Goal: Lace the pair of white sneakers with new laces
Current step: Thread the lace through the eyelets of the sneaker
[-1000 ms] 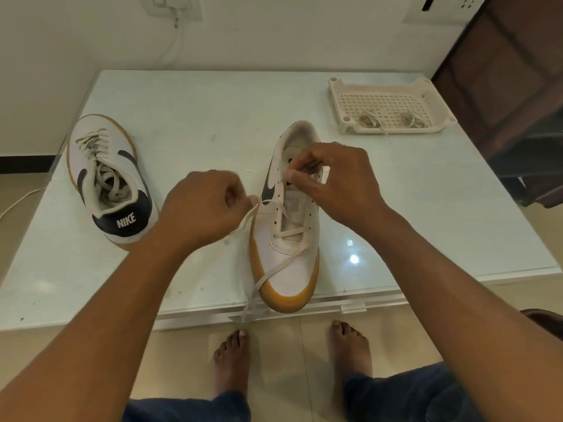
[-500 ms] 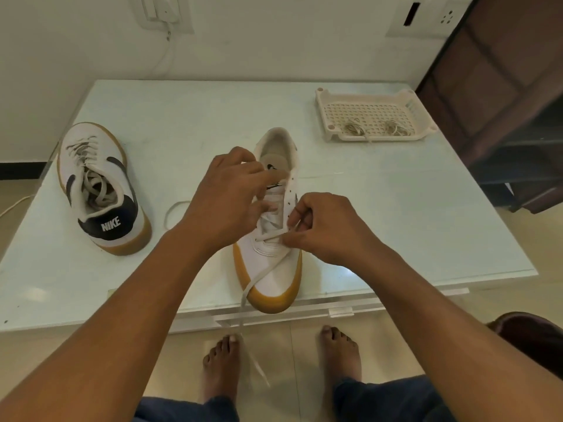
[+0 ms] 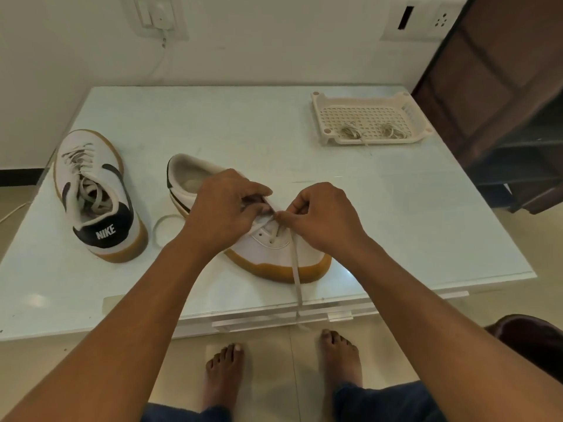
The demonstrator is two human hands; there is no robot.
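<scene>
the shoe (image 3: pixel 274 251) being laced lies near the front edge of the desk (image 3: pixel 243 123), turned at an angle with its gum-coloured toe toward the front right and its heel toward the back left. that probably puts the eyelet rows square under both hands. the left hand (image 3: pixel 225 211) is clenched over the upper by the eyelets and grips the shoe there, which seems meant to hold it down and spread the opening. the right hand (image 3: pixel 323 214) pinches the lace (image 3: pixel 295 269) between thumb and fingertips just above the lower eyelets, touching the left hand's fingers, as if feeding or drawing the lace through a hole. which hole is hidden by the fingers. only the lowest eyelets look threaded, so this shoe is at an early stage.

one free end of the lace runs over the toe and hangs off the front edge of the desk, out of the way. a loop of lace (image 3: pixel 155 231) lies on the desk just beside the heel, likely the other end.

the other shoe (image 3: pixel 94 193) stands at the left edge, heel toward the person, with laces crossed loosely over it and piled in its opening. a perforated tray (image 3: pixel 374 141) sits at the back right corner, well apart, holding two bundled laces (image 3: pixel 350 132) along its near side.
</scene>
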